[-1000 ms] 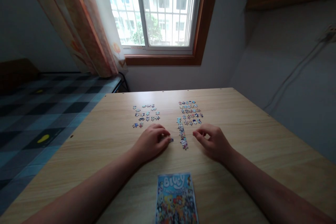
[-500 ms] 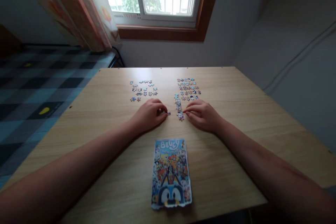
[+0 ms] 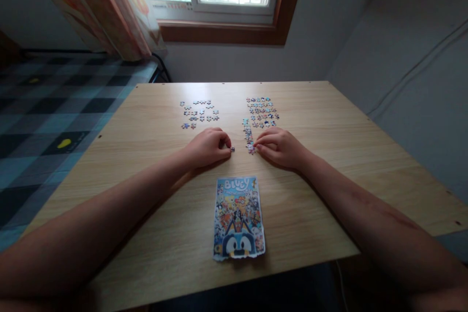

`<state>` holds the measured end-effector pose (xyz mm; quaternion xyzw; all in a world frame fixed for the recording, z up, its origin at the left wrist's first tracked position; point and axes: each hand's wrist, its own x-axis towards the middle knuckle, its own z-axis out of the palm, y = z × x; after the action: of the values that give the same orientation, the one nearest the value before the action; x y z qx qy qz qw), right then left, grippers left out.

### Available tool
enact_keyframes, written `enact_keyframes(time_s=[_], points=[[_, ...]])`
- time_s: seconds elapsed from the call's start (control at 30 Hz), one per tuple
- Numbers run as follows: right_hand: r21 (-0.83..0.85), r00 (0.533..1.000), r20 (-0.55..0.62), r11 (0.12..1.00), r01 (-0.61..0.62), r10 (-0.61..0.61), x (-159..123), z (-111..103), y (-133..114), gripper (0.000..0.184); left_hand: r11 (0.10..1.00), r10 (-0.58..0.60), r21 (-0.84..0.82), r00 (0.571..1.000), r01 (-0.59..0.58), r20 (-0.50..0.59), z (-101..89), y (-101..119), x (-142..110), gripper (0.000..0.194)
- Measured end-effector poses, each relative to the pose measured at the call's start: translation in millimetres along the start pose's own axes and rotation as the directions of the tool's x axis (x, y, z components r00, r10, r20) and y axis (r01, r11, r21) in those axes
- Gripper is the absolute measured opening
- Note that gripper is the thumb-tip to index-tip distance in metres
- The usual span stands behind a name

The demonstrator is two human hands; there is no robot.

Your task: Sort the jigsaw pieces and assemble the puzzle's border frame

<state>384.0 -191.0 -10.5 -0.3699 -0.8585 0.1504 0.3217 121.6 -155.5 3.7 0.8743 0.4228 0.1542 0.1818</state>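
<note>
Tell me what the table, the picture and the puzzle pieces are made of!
Table: probably wood or wood-patterned board, faintly shiny; grain lines show. Picture: likely printed paper; its bottom edge looks ragged. Puzzle pieces: perhaps printed card, flat and colourful; too small to tell.

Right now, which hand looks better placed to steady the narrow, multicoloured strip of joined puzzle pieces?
Probably the right hand: its fingertips are at the near end of the multicoloured puzzle strip. The left hand, across a gap, has a small puzzle piece at its fingertips.
</note>
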Motion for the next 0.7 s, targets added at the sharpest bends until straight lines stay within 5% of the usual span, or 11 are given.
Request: enact_keyframes(time_s=[0.7], points=[[0.048,0.999,0.032,0.999,0.021,-0.022,-0.6,-0.2,0.3,0.024,0.990,0.135,-0.033,0.991,-0.136,-0.023,4.9,3.6,-5.3,0.011]])
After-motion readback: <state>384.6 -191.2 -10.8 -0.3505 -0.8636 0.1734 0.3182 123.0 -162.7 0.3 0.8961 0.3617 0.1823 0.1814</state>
